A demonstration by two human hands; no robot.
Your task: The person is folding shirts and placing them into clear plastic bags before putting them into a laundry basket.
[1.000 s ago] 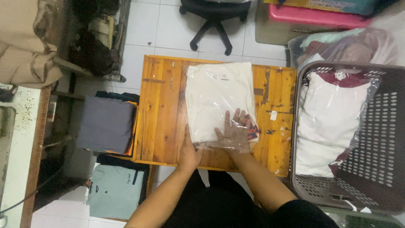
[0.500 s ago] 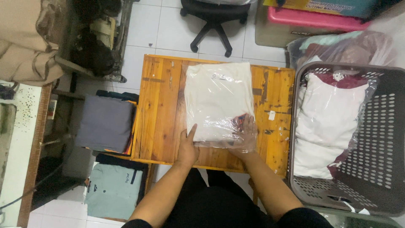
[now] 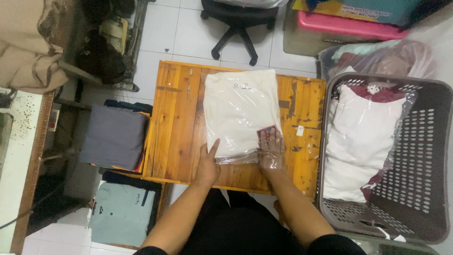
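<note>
Bagged shirt (image 3: 241, 113), cream, in a clear plastic sleeve, lies flat at the middle of the wooden table (image 3: 177, 137), both hands at its near edge.

Going left to right: the left hand (image 3: 207, 163), at 7 o'clock of the shirt, lies flat, fingers together, thumb up against the bag's edge; the right hand (image 3: 271, 151), at 5 o'clock, is spread under the clear film, so the bag mouth looks open there. To do this well, I judge it best to press the air out toward the mouth and keep the fold square. A small red-edged dark label (image 3: 267, 132) sits by the right fingers; a faint mark shows at the collar, 12 o'clock. At 9 o'clock is a grey folded stack (image 3: 113, 137); at 3 o'clock a grey basket (image 3: 424, 141) with a white bagged garment (image 3: 358, 141); at 1 o'clock a pink box (image 3: 349, 26).
</note>
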